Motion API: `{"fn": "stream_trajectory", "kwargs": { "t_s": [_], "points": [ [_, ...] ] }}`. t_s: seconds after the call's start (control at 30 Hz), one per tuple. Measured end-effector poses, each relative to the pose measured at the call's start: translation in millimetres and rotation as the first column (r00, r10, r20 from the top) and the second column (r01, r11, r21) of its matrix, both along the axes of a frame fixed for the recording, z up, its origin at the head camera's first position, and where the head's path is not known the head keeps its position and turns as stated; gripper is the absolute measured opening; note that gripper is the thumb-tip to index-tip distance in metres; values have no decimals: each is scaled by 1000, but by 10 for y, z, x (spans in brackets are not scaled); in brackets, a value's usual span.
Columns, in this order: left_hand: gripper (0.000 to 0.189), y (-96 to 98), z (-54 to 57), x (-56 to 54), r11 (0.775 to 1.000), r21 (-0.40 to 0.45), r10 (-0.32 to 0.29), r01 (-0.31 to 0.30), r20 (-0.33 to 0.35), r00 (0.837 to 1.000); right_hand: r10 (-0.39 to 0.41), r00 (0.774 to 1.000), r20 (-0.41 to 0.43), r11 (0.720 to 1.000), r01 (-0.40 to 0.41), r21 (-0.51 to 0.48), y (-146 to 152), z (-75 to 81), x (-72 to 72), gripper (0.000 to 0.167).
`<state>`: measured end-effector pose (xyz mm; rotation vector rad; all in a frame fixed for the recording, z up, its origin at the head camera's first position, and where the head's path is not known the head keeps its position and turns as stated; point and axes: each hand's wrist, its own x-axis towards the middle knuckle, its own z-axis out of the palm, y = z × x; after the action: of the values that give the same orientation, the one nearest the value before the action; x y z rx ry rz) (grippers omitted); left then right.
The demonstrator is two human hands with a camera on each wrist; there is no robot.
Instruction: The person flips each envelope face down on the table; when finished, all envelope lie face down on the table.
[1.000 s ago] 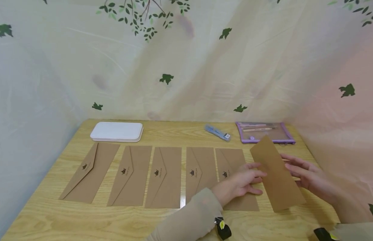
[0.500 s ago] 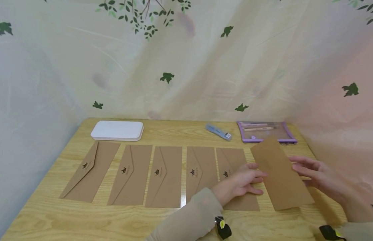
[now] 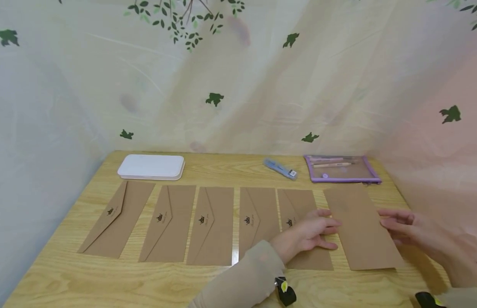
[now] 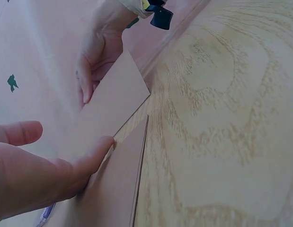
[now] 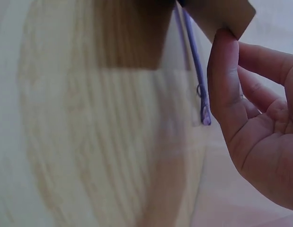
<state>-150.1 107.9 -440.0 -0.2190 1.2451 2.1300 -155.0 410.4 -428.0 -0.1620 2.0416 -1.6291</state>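
Note:
At the right end of a row of brown envelopes, my right hand (image 3: 421, 235) pinches the right edge of a brown envelope (image 3: 363, 231). Its plain face is up, and that edge is lifted off the table, as the left wrist view also shows. Between thumb and fingers its corner (image 5: 226, 16) shows in the right wrist view. My left hand (image 3: 309, 233) lies over the neighbouring envelope (image 3: 300, 201), fingers spread, fingertips at the left edge of the pinched one. That neighbour has a pointed flap and a crown print, partly covered by the hand.
More flap-up envelopes lie leftward, including a middle one (image 3: 219, 231) and a leftmost one (image 3: 126, 231). Behind them sit a white case (image 3: 150, 166), a blue packet (image 3: 278, 168) and a clear purple-edged pouch (image 3: 342, 173) with pens. Patterned fabric (image 3: 253, 85) surrounds the wooden table (image 3: 107, 286).
The right-hand envelope has come down flatter toward the table, its raised right side lowering and shifting right. My right hand has moved right with it; my left hand has stayed in place.

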Motion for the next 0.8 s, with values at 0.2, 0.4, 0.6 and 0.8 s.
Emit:
{"fn": "stream_trajectory", "kwargs": {
  "t_s": [0.2,0.4,0.6,0.8],
  "points": [
    [51,-9,-14,0,1000,9,-11,11,-3,1000,-13,997,72,1000,14,-14,19,-83,-18,43],
    [52,-12,-13,7,1000,15,-25,25,-15,1000,-40,998,53,997,37,70,8,-135,-28,42],
    [51,-34,-7,8,999,24,-41,41,-20,999,-56,998,-4,989,56,137,-52,-163,-35,36],
    [50,-38,-18,16,999,22,-49,50,-24,999,-84,995,-59,970,95,223,-101,-184,-38,19]
  ]
}}
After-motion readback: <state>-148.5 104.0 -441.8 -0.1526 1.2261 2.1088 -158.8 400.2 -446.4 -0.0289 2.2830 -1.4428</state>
